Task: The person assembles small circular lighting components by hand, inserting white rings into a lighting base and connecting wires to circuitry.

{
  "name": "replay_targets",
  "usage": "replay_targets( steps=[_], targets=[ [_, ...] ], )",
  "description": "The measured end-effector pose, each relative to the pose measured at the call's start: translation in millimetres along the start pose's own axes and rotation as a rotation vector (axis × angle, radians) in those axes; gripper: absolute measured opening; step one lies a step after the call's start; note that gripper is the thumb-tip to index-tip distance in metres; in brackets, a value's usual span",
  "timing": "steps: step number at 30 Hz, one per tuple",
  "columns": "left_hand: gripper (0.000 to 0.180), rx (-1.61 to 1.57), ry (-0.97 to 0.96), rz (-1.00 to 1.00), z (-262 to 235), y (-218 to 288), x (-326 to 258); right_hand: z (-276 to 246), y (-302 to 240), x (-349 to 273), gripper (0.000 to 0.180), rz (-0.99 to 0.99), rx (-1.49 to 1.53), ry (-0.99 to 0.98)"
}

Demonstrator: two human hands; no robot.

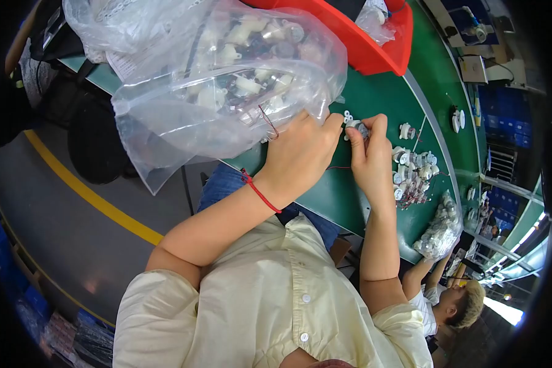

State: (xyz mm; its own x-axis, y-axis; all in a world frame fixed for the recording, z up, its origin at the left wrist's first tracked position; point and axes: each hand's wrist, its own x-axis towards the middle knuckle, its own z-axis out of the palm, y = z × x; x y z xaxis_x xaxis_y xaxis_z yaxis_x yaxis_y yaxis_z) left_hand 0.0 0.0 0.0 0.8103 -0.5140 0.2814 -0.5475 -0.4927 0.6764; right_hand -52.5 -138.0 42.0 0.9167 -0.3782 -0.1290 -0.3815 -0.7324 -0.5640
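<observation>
In my right hand (374, 156), thumb and fingers are closed on a small motor (360, 129) with a silvery round body and a white plastic end. My left hand (303, 150) is beside it, fingers curled together at the edge of a large clear plastic bag (159, 126); what they grip is hidden. Many white-and-silver motor pieces (248, 86) show through the bag. A thin red wire (339, 167) runs between my two hands, and a dark red wire (265, 119) curls above my left hand.
A pile of similar motors (414, 175) lies on the green table (325, 196) to the right, with a filled clear bag (440, 230) beyond it. A red bin (374, 46) stands at the back. At the lower right sits another person (460, 306).
</observation>
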Motion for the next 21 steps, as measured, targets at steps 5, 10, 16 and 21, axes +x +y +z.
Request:
replay_targets(
  steps=[5, 10, 16, 21],
  targets=[
    [0.019, -0.141, 0.128, 0.009, -6.8, -2.1, 3.4, 7.0, 3.4, 1.7, 0.023, -0.179, -0.058, 0.093],
    [0.041, -1.309, -0.224, -0.369, -33.7, 1.6, -3.6, -12.1, 25.5, -5.2, 0.018, -0.096, -0.042, 0.147],
    [0.059, -1.726, -0.326, -0.341, -40.1, 13.9, -24.3, -37.8, 1.6, -30.1, 0.04, -0.222, -0.554, 0.484],
    [0.063, -1.601, -0.264, -0.284, -30.2, 38.0, -41.7, -21.5, -29.4, -59.2, 0.046, -0.384, 0.168, 0.033]
  ],
)
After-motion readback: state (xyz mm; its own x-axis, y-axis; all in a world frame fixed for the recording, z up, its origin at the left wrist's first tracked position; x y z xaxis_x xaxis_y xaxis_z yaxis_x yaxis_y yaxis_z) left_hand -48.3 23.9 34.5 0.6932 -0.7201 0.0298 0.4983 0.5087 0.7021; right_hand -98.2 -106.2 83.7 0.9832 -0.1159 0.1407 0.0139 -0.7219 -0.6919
